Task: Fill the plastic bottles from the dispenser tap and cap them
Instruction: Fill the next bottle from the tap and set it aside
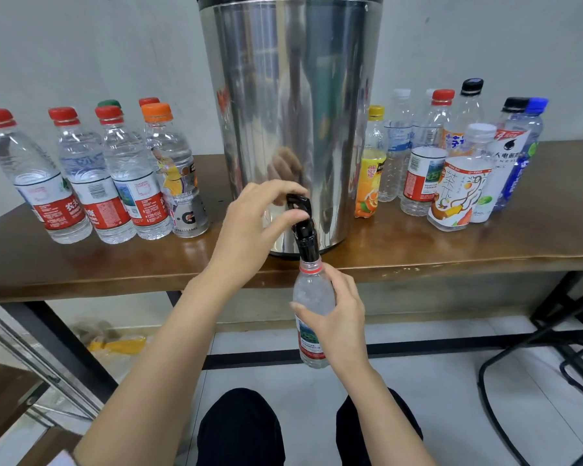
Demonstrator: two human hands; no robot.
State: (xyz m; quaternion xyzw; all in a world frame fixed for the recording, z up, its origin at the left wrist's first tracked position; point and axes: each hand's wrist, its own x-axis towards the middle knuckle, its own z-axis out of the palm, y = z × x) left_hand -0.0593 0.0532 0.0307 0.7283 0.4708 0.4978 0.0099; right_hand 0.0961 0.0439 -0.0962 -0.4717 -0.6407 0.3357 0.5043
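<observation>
The right hand (337,317) grips the bottle (312,290) so its mouth meets the tap (303,227) at twelve o'clock, pinched by the left hand (260,227).

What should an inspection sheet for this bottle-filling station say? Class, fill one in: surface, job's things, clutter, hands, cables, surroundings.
Surface: brown table, with the dispenser standing on it.
Job's things: uncapped bottle held with its mouth at the tap; capped left bottles and right bottles flank the dispenser.
Clutter: yellow wrapper on the floor under the table.
Hands: left hand pinches the tap lever; right hand grips the bottle.
Cables: nothing seen.
Surroundings: grey wall, tiled floor, black chair frame at right.
</observation>
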